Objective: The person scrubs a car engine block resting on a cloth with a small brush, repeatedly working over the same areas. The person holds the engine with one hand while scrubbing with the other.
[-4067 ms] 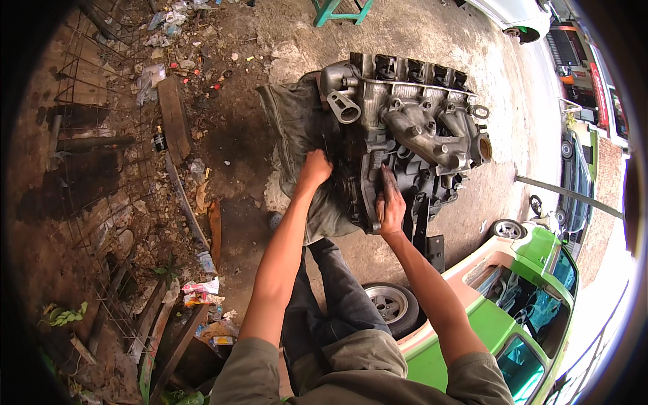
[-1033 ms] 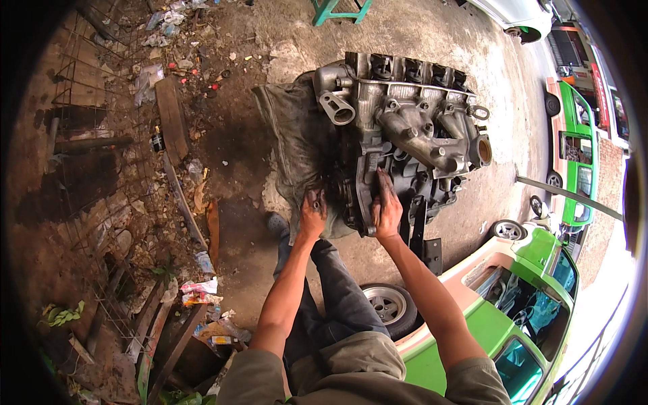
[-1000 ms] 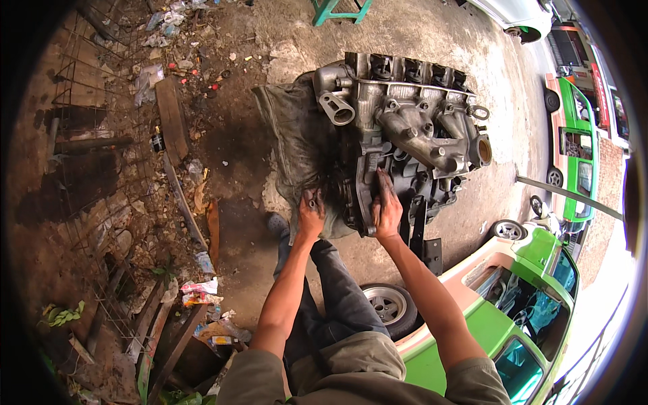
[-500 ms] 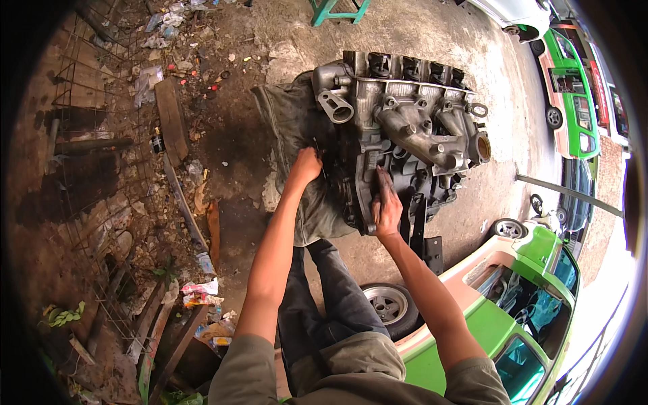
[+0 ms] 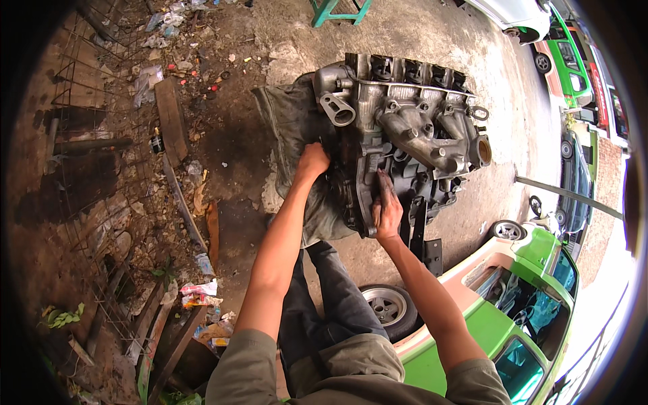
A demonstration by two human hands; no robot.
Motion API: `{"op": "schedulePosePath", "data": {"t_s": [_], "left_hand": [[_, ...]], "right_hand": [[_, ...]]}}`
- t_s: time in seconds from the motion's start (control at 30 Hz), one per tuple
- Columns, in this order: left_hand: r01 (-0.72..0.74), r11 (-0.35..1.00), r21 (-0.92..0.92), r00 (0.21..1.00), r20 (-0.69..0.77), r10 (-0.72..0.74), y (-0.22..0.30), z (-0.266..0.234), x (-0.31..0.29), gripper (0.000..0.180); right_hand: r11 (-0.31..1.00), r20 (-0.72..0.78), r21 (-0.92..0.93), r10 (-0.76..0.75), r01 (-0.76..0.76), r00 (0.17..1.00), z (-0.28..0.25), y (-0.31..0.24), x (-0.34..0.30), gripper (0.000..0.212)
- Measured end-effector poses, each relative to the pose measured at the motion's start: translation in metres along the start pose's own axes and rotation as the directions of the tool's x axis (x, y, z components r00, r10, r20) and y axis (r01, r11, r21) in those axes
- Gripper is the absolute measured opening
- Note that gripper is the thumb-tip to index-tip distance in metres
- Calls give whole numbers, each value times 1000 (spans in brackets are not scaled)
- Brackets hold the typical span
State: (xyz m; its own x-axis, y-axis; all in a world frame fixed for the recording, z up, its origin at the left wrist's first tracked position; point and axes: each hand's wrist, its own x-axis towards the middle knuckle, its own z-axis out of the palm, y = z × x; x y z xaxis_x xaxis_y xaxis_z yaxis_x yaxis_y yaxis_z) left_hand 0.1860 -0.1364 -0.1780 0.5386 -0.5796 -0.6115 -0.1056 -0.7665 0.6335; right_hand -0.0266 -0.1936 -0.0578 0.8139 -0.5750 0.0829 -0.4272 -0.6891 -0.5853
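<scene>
A large grey metal engine stands in front of me, with a bulky branched manifold on its right side and a darker lower housing. My left hand is closed beside the engine's dark left face, knuckles up. What it grips is hidden; a thin dark bit shows at its fingertips. My right hand lies along the lower housing, fingers stretched out and darkened with grime, its palm side against the near edge. Under the engine's left side spreads a dirty dark cloth.
To the left, litter, wooden planks and wire mesh cover the ground. A green stool stands at the far side. A green van is parked close on my right, near a wheel. More vehicles stand beyond a metal pole.
My left hand has shifted slightly right, closer to the engine, and the thin dark piece at it shows less. My right hand stays put. In the background, a green vehicle has moved farther up the picture.
</scene>
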Motion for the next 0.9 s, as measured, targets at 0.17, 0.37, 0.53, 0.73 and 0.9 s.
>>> {"op": "schedulePosePath", "data": {"t_s": [0.17,0.37,0.53,0.73,0.9], "left_hand": [[-77,996,42,996,-43,78,3,4,4,27],[-42,992,121,999,22,39,5,9,17,26],[62,992,114,997,46,-68,9,13,23,25],[-13,998,58,999,-29,14,-8,19,26,24],[-182,983,22,964,-191,183,-21,28,13,22]], "right_hand": [[1000,1,1,10,-10,1000,0,1,0,71],[1000,-8,-13,-2,2,1000,2,2,-1,70],[1000,5,-23,13,-13,1000,2,2,-1,71],[1000,-4,-21,4,-4,1000,2,2,-1,73],[1000,-7,-10,-11,10,1000,2,2,-1,72]]}}
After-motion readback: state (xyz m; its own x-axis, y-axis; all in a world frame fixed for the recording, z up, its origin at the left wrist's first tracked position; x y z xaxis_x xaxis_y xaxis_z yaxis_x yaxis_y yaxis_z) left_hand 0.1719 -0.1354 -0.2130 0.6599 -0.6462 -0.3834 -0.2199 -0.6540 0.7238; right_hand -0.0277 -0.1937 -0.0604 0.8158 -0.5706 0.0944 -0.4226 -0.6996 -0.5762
